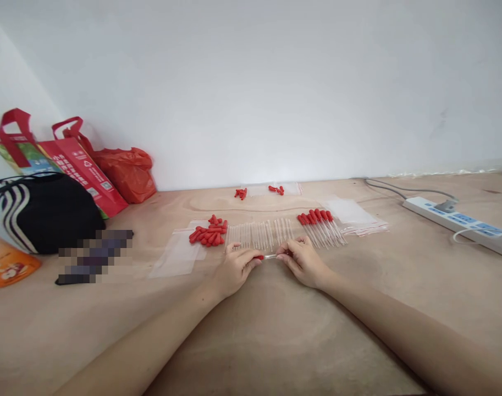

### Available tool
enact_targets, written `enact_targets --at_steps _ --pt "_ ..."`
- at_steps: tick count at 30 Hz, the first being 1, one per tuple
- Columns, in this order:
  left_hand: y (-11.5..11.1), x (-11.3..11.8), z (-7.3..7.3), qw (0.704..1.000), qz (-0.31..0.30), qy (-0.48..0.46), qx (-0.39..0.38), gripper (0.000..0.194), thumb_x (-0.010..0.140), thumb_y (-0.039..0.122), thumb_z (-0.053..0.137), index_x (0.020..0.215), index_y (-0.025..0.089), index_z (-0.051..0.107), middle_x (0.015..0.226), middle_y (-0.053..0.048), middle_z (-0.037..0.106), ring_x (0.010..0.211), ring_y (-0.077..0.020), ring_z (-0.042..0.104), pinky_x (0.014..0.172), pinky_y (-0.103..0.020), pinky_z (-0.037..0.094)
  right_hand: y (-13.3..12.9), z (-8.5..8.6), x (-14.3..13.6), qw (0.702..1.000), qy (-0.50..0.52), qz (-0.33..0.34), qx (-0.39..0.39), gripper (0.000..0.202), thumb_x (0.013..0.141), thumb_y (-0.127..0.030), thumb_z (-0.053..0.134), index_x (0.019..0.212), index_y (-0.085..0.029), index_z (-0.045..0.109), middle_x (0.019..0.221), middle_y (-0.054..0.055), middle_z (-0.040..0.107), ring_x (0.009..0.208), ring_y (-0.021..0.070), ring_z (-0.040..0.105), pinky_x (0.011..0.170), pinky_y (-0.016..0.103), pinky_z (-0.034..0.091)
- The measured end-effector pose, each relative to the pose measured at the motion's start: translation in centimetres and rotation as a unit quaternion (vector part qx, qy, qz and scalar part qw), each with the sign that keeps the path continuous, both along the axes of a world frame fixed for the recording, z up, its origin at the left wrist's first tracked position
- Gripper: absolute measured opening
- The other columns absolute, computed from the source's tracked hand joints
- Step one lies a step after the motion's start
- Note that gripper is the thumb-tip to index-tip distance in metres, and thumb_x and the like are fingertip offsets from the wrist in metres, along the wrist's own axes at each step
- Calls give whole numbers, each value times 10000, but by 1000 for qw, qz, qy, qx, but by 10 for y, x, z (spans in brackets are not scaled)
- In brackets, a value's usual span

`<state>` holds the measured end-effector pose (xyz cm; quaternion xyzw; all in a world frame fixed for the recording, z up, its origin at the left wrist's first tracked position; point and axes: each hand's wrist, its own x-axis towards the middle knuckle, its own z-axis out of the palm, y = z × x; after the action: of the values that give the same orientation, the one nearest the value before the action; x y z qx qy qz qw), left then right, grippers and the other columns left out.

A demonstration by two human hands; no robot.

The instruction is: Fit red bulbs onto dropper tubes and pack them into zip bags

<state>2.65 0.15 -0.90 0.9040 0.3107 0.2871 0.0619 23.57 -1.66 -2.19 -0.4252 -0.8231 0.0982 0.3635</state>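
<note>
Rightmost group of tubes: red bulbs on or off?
On: red bulbs cover the far ends of those tubes.

Two bare hands (233, 271), two bare forearms (177, 325)

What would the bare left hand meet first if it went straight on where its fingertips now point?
Most likely the bare right hand, along the thin, clear, glass-like tube between them; exact depth is unclear.
</note>
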Motion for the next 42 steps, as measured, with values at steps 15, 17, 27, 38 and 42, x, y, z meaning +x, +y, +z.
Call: enact_targets --at_steps 15,17,27,38,42 --pt "-7 4 3 999 -7 -2 -33 172 864 208 405 814 205 569 759 33 674 669 -112 604 889 -360 227 1 3 1 998 -2 51 -23 119 834 -259 474 804 -214 580 745 -24 631 664 98 540 754 304 231" --pt "-8 4 2 999 -16 4 -30 169 860 209 411 803 202 571 746 30 670 663 -113 600 888 -362 230 -1 5 1 999 -14 50 -16 109 827 -247 487 805 -218 590 752 -27 634 665 94 539 749 303 225" --pt "-8 3 -1 999 -39 10 -6 165 858 218 409 819 193 567 753 14 675 657 -115 596 888 -364 256 -10 7 -5 996 -67 13 56 179 836 -236 453 782 -199 620 744 3 637 677 108 522 707 312 209" --pt "-10 5 -1 998 -50 36 28 150 852 216 394 802 180 531 719 10 647 638 -118 579 882 -363 262 -12 7 -8 989 -112 21 92 243 845 -233 401 760 -190 625 662 14 593 592 108 465 674 314 217" --pt "-11 6 0 997 -54 46 38 154 855 204 384 808 172 528 714 7 638 628 -115 563 883 -364 259 -13 7 -11 990 -111 22 79 254 852 -233 386 756 -182 616 668 18 596 597 110 463 673 314 219"
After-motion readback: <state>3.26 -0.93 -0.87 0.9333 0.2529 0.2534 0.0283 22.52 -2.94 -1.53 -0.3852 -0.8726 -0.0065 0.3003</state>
